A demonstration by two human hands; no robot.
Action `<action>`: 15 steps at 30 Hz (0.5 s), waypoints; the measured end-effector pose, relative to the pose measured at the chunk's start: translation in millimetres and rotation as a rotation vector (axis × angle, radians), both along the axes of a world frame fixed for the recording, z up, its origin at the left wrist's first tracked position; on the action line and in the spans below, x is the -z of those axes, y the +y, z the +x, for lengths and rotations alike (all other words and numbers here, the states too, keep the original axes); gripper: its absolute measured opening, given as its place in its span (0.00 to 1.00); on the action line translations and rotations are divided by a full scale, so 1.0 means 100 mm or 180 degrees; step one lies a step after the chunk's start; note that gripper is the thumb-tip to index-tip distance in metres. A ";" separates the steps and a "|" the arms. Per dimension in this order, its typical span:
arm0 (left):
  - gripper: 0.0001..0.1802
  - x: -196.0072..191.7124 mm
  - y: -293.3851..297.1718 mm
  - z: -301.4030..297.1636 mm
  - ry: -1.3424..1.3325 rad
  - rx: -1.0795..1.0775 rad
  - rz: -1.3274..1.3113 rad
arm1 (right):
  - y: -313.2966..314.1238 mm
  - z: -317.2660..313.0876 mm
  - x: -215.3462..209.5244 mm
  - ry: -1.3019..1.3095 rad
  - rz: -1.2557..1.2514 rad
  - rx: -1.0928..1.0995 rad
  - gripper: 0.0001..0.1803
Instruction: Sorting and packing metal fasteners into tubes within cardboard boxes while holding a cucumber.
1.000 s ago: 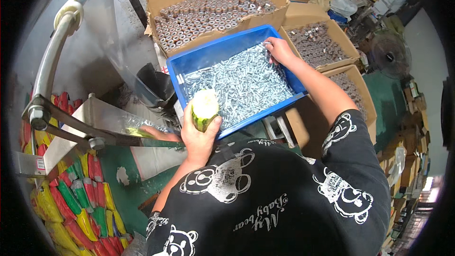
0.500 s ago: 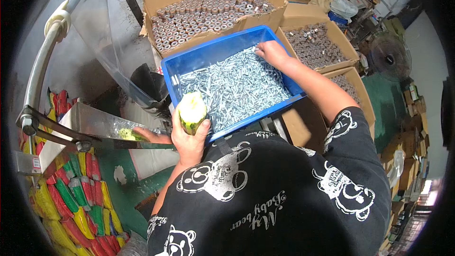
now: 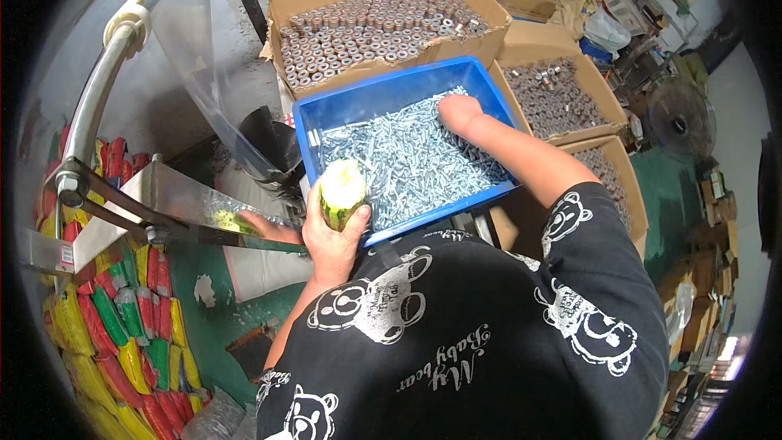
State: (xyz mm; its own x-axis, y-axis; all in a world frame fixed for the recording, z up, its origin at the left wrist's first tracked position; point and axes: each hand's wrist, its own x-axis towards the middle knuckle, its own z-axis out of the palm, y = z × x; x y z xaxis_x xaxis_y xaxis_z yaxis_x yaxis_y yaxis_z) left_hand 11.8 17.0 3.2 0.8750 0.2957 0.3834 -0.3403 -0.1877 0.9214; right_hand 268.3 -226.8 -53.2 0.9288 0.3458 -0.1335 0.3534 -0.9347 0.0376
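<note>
My left hand [image 3: 332,246] is wrapped round a melon-like fruit or vegetable [image 3: 342,189], with striped green skin and pale, uneven flesh at its top. It is held upright near the front left corner of a blue plastic crate [image 3: 383,96]. Many small silvery metal pins or screws [image 3: 399,175] lie loose in that crate. At the crate's far right part, my right hand [image 3: 460,112] reaches down into the metal pieces. Its fingers are hidden, so what they hold does not show.
A cardboard box of small metal cylinders [image 3: 358,37] stands behind the crate; further boxes of cylinders [image 3: 554,94] are to the right. At left is a metal frame [image 3: 85,118] with a shiny chute [image 3: 187,204]. Coloured bags [image 3: 122,334] are piled lower left; a fan [image 3: 680,122] stands far right.
My right hand has turned and sunk lower into the metal pieces, its fingers now out of sight. My left hand keeps its hold. The whole view has shifted slightly.
</note>
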 end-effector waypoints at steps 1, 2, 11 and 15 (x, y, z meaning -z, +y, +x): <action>0.36 -0.01 0.00 0.00 0.0000 0.0027 -0.0074 | -0.03 0.02 -0.01 0.0001 -0.0003 -0.0015 0.14; 0.36 -0.01 0.00 0.00 0.0000 0.0057 -0.0150 | -0.06 0.04 -0.02 0.0122 0.0202 0.0060 0.14; 0.36 -0.02 0.04 0.01 0.0026 0.0095 -0.0229 | -0.37 0.11 -0.30 0.2840 0.4325 0.1171 0.12; 0.36 -0.03 0.04 -0.02 0.0233 -0.0089 -0.0180 | 0.09 0.01 -0.46 0.3652 0.5338 0.1417 0.11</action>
